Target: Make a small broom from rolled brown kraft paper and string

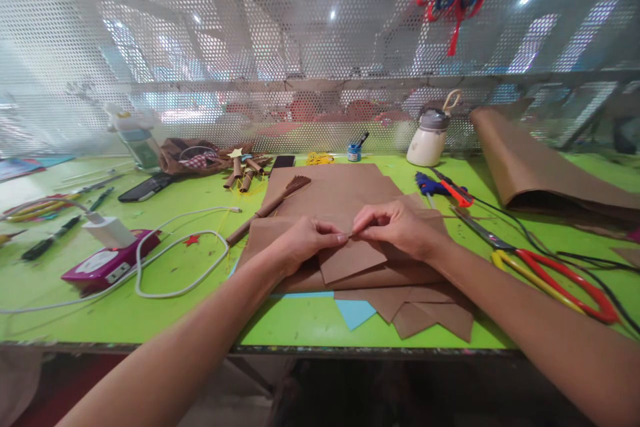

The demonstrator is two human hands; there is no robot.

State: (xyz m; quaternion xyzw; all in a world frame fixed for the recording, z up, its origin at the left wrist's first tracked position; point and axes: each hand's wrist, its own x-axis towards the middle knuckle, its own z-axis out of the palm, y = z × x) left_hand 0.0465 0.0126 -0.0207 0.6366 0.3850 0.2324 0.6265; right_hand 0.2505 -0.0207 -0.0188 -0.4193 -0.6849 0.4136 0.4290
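My left hand [311, 244] and my right hand [395, 229] meet over the middle of the table. Both pinch the upper edge of a small brown paper piece [353, 259], thumbs and fingertips nearly touching. Beneath it lie larger folded sheets of brown paper [320, 188], stacked toward the back. Several cut brown paper pieces [434, 321] stick out at the front, with a light blue paper corner [354, 313] beside them. Left of the stack, a rolled brown paper stick with a fringed end [270, 209] rests partly on the paper.
Scissors [545, 270], a blue glue gun [430, 184] and a cutter with an orange handle [457, 193] lie at right, near a large folded brown sheet [525, 160]. At left are a purple power strip [107, 265], white cable [185, 293] and phone [146, 187]. A white bottle [428, 141] stands behind.
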